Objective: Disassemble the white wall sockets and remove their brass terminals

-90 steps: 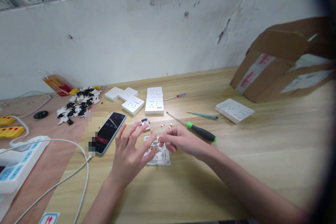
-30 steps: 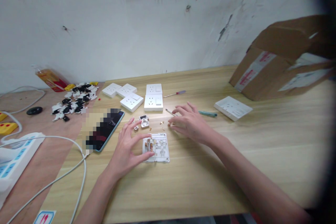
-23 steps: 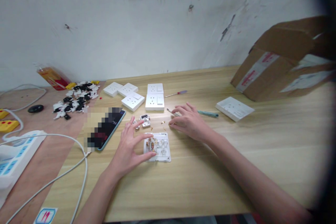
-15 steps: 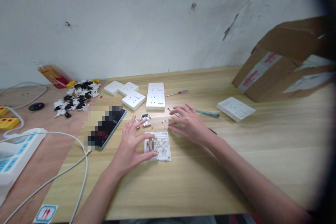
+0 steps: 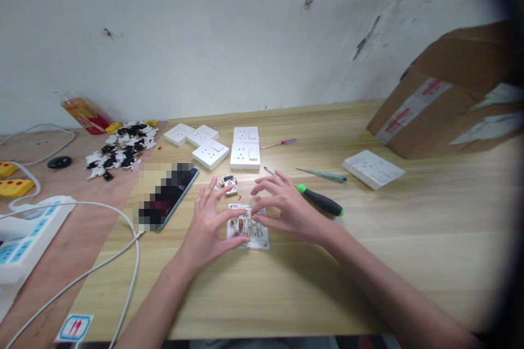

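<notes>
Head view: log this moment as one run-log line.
left hand: over open socket | right hand: over same socket | nearby: screwdriver, socket part

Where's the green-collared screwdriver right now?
The green-collared screwdriver lies on the wooden desk in the head view, beside the right hand, just below the teal-handled screwdriver.

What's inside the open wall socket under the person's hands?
The open wall socket shows small brass contacts near its middle. The left hand and right hand cover parts of it, so anything beneath them cannot be seen.
</notes>
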Available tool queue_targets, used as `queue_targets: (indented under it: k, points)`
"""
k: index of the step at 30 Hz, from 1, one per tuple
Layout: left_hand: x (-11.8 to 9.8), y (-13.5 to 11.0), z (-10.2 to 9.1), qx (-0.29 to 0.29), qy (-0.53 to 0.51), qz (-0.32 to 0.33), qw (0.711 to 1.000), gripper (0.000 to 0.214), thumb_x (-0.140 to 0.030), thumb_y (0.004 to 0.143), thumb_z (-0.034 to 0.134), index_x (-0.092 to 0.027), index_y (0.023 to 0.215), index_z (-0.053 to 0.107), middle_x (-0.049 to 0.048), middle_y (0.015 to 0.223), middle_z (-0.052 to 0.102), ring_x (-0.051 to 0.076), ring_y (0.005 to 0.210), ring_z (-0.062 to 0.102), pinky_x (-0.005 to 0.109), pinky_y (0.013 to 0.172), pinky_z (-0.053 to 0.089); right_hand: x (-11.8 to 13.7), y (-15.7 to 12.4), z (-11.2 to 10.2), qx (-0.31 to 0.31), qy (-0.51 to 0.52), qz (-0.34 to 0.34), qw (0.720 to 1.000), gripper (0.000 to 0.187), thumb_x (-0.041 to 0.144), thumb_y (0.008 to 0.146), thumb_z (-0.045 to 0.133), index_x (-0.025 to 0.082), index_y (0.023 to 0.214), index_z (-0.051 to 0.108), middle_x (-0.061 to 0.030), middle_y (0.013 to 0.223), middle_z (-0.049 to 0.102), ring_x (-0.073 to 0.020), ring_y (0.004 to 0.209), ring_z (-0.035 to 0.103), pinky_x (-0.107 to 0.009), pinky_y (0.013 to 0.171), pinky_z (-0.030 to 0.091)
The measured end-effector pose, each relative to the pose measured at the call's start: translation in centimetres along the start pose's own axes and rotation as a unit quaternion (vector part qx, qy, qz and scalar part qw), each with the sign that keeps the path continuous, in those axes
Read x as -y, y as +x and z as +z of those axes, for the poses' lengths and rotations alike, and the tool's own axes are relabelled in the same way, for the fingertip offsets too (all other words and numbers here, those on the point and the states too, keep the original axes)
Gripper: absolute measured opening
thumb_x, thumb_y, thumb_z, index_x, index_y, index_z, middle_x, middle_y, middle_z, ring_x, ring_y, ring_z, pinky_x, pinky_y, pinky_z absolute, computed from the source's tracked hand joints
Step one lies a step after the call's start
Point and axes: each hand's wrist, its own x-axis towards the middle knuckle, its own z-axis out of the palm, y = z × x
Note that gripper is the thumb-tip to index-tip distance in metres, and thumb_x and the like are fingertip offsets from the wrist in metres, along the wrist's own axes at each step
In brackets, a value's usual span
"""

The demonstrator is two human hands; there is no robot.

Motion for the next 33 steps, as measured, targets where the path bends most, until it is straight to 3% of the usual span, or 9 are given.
queue_targets:
  k: [9,23,33]
  points:
    - [-0.1,-0.1,-0.1,-0.003,0.0,0.004,1.0,0.04,-0.041,0.075,0.076,-0.03,0.112,0.067,0.0087,0.146,0.039,0.035,0.145,0.013,0.064,0.113,0.018,0.6,0.2,-0.2,0.028,0.012,-0.004,1.0,0.009,0.038,0.084,0.065,0.032,0.085,0.072,0.0001,0.106,0.064,-0.0203,0.116,0.052,-0.053,0.114,0.018]
    - [0.3,-0.1,0.2,0.016,-0.035,-0.039,0.999,0.043,-0.042,0.076,0.074,-0.032,0.117,0.064,0.0069,0.147,0.039,0.034,0.145,0.016,0.063,0.113,0.018,0.1,0.0,-1.6,0.016,-0.006,0.014,1.0,0.017,0.038,0.09,0.056,0.029,0.091,0.07,-0.0025,0.105,0.064,-0.0214,0.115,0.053,-0.052,0.111,0.021]
    - [0.1,-0.2,0.3,0.035,-0.044,-0.047,0.997,0.042,-0.042,0.078,0.072,-0.031,0.117,0.063,0.0076,0.146,0.039,0.034,0.144,0.018,0.063,0.113,0.016,0.6,0.1,-0.6,0.022,-0.012,0.003,1.0,0.015,0.037,0.088,0.058,0.029,0.09,0.07,-0.0021,0.099,0.064,-0.0203,0.108,0.054,-0.052,0.111,0.022]
